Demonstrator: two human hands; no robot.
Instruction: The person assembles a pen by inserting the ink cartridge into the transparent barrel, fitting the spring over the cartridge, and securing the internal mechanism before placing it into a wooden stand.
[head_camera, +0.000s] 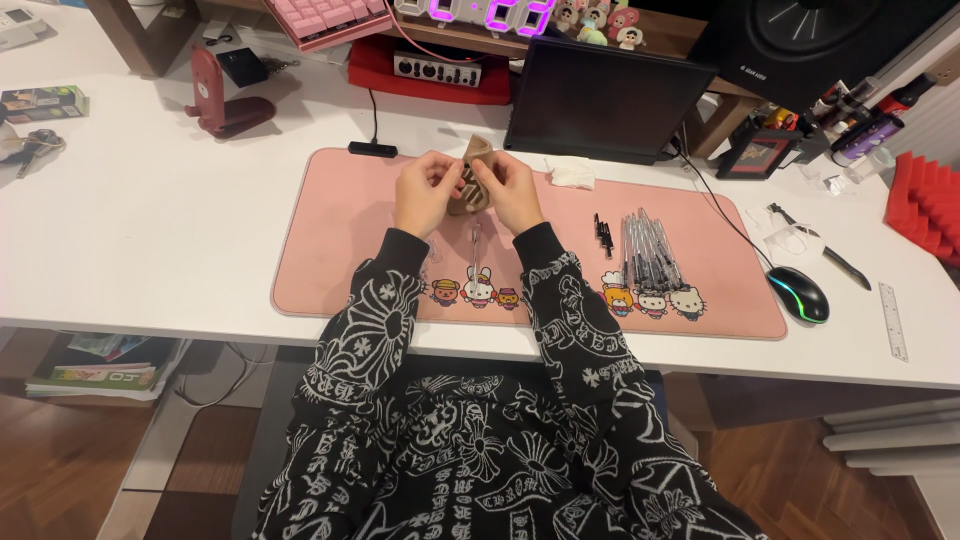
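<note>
Both hands meet over the far middle of the flat pink rubber desk mat (350, 250), and between them sits a small tan pouch of soft cloth or paper (473, 180), raised a little off the white surface (150, 230). The left hand (425, 192) is clenched on the pouch's left edge, thumb and fingertips pinching; the right hand (507, 190) grasps its right edge the same way. What is inside the pouch cannot be told from here.

By the look of it, the step in hand is working the pouch open or folding it. To do that well, each grip should stay close to the rim, so the soft material does not crumple, and the two should pull evenly apart rather than twist. Keeping the pouch low over the mat would let anything that slips out land softly.

Just nearer the body than the grips lies a slim clear plastic pen barrel (475, 243). Off to the right of the right grip, well apart, lies a bundle of clear pens with dark tips (645, 250), with a few short black pen parts (603, 235) between. Beyond the right grip lies a crumpled white tissue (572, 173).
</note>
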